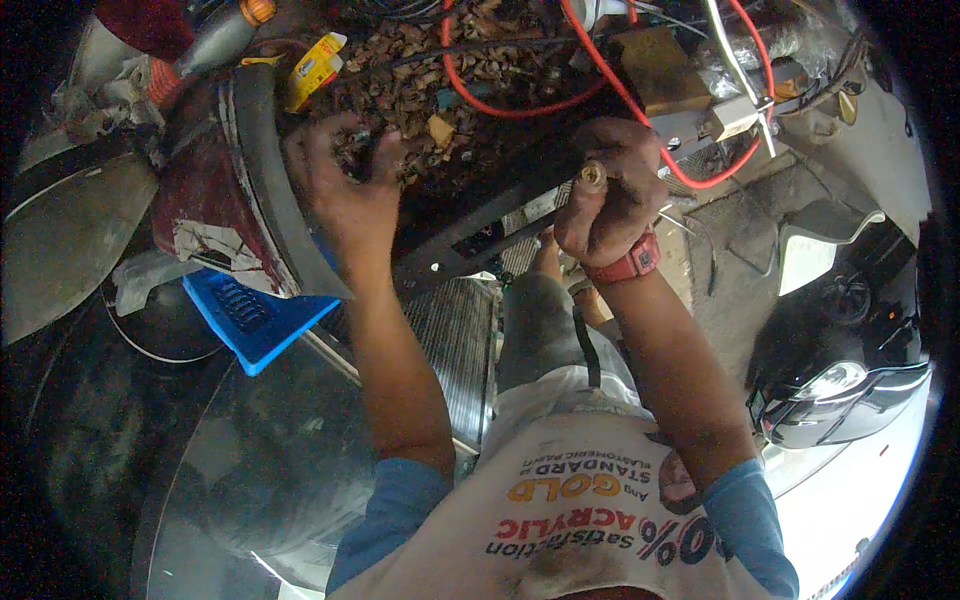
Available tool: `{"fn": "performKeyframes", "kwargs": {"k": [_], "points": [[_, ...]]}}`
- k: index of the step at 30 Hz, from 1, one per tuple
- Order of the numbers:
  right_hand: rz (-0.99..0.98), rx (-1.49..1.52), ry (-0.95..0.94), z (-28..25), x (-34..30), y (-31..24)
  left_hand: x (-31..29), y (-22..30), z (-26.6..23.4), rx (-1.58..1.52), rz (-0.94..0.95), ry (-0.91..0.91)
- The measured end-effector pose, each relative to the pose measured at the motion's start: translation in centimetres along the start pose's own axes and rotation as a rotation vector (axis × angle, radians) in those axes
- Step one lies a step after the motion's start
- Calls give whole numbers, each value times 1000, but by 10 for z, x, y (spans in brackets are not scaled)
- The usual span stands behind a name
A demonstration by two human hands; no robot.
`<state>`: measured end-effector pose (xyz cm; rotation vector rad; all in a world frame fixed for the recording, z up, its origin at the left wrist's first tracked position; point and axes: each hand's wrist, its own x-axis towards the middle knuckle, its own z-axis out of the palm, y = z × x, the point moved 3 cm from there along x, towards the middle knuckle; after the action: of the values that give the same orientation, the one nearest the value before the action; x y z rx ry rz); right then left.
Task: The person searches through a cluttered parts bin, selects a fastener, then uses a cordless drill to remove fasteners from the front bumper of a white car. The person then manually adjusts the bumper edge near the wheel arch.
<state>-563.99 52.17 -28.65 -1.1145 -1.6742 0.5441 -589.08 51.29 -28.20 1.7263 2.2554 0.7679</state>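
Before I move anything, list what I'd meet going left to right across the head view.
Blue slotted plastic piece, left hand, small tan scrap, right hand holding a small brass-coloured round piece, pale rectangular block, curved white panel.

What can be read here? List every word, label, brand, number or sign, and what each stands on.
White shirt: large red, orange and black lettering with numerals, upside down; partly legible, but I won't copy the wording.
Yellow packet: red and dark print, too small and blurred to read.
Red wristwatch: a dial with markings too small to read.
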Motion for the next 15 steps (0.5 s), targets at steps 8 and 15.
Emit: {"fn": "performKeyframes", "kwargs": {"k": [8,15], "points": [[-8,-27,28,1,0,0,1,15,0,153,154,-167],[-21,-4,25,0,-2,2,0,1,-6,128,106,-239]]}}
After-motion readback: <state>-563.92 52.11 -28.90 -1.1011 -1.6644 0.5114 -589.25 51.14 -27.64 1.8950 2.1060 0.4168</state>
